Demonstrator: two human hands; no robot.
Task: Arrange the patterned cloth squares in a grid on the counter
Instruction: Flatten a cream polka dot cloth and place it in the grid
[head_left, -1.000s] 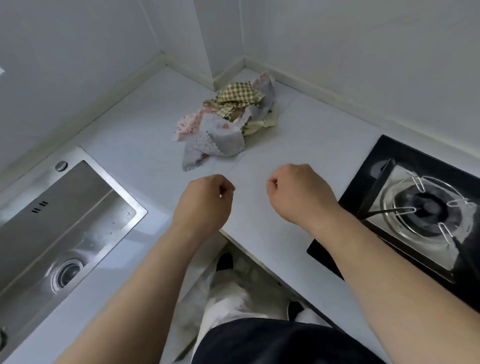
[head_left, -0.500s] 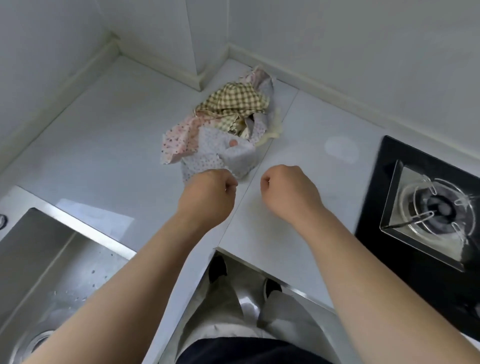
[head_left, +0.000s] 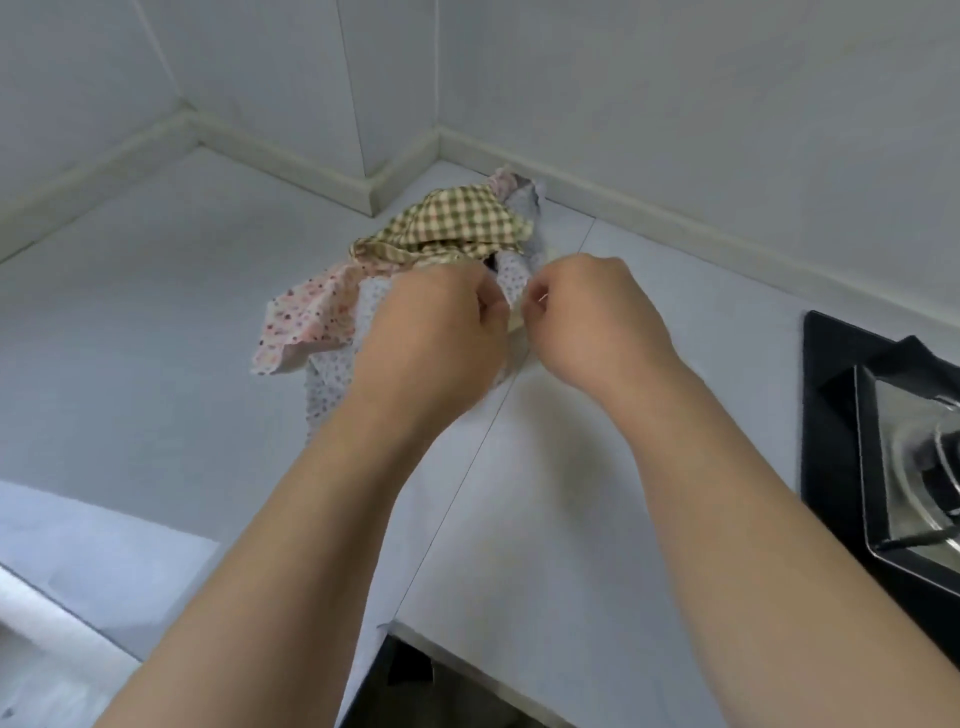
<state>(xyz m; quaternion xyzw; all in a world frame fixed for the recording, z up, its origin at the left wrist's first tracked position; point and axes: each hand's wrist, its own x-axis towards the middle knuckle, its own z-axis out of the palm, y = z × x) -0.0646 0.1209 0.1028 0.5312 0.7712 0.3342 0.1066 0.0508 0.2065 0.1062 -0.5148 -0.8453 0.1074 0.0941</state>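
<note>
A crumpled pile of patterned cloth squares lies on the white counter (head_left: 156, 322) near the back corner. A green checked cloth (head_left: 462, 223) is on top, a pink flowered cloth (head_left: 311, 317) spreads to the left, and a white dotted cloth (head_left: 327, 389) lies at the front. My left hand (head_left: 436, 332) and my right hand (head_left: 587, 322) are over the front of the pile, side by side, fingers curled. Both pinch a raised fold of the white dotted cloth between them. The fingertips are hidden behind the knuckles.
A black gas hob (head_left: 883, 441) with a metal burner sits at the right edge. The sink's rim (head_left: 31, 613) shows at the bottom left. Walls enclose the corner behind the pile. A seam runs down the counter below my hands.
Both hands moved forward from above the bare counter onto the cloth pile and took hold of the white dotted cloth. The view shifted closer to the corner.
</note>
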